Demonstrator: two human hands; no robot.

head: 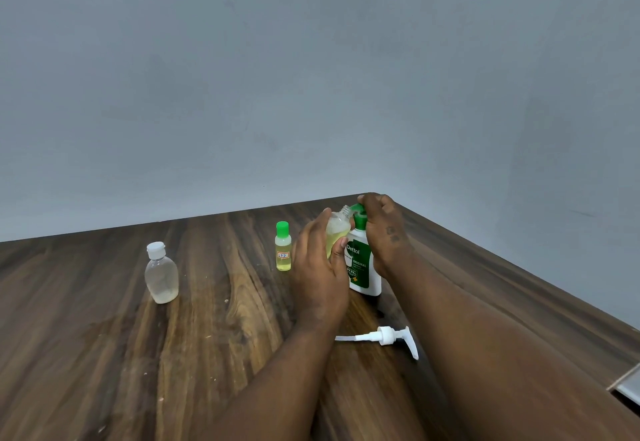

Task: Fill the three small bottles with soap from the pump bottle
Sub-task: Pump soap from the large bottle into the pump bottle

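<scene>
Left hand [317,267] grips an uncapped small bottle [336,229], part-filled with yellow soap, tilted with its neck at the green pump head of the Dettol pump bottle [362,267]; right hand [382,229] closes over that pump head. Green-capped small bottle [283,250] stands just left; white-capped bottle [161,274] well apart on the wooden table [104,354]. A loose white pump [386,336] lies near the forearms

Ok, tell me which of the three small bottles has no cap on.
The small bottle in the left hand, tilted against the pump bottle. The green-capped bottle and the white-capped bottle stand closed on the table.
</scene>
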